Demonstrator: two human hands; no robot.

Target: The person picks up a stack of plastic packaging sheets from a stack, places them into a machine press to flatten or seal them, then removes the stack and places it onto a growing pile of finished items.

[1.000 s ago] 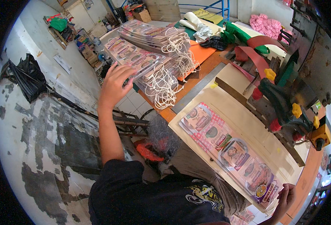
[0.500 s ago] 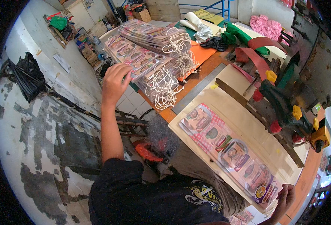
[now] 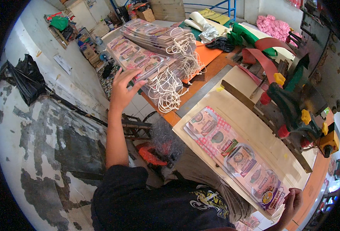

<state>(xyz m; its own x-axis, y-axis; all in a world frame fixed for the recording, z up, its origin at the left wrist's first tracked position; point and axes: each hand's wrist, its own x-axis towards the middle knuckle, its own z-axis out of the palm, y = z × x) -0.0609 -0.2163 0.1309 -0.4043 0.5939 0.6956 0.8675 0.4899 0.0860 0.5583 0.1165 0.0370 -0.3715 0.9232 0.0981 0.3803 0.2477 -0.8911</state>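
Note:
My left hand is at the near left corner of a stack of printed plastic sheets, thumb and fingers apart, fingertips on the edge. White strings hang in loops from the stack's right side. On the pale board to the right lies a long pile of printed sheets, pink checked with pictures of food. My right hand is at the near right corner of that pile, its fingers bent and drawn together on the sheet's edge. Part of its grip is hidden.
A machine with a dark green arm and yellow knobs stands over the board's right side, beside a dark metal bar. A yellow switch box is at far right. Black bag and green cloth lie behind. A peeling wall is left.
My left hand has shifted slightly down and right, and its thumb has parted from the fingers. The right hand's fingers have bent a little more; the sheets on the board have stayed in place.

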